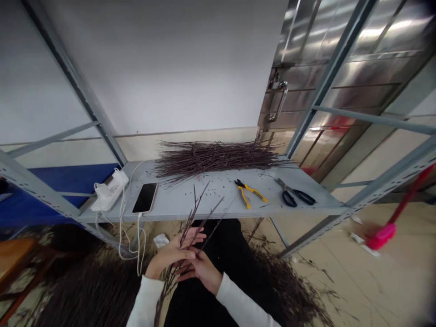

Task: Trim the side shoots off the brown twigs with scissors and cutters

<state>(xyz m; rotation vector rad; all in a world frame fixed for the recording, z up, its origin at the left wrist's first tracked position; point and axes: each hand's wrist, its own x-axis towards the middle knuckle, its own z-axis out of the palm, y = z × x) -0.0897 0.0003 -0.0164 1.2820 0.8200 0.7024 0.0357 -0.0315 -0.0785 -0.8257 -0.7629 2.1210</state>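
Several thin dark twigs (192, 215) rise at a slant between my two hands, above my lap and in front of the shelf edge. My left hand (170, 254) has them in the crook between thumb and fingers, with its fingers reaching past them. Against it, lower down, my right hand (206, 270) holds the same twigs, its fingers bent around the stems. The hands touch and partly hide each other. Below them, the lower ends of the twigs run down beside my left sleeve (147, 297).
A grey metal shelf (204, 200) bears a twig pile (214, 159), yellow-handled pliers (248, 191), black-handled scissors (294, 194), a phone (145, 198) on a white cable and a power strip (111, 193). More twigs (286, 286) lie on the floor on both sides. Metal posts frame the shelf.
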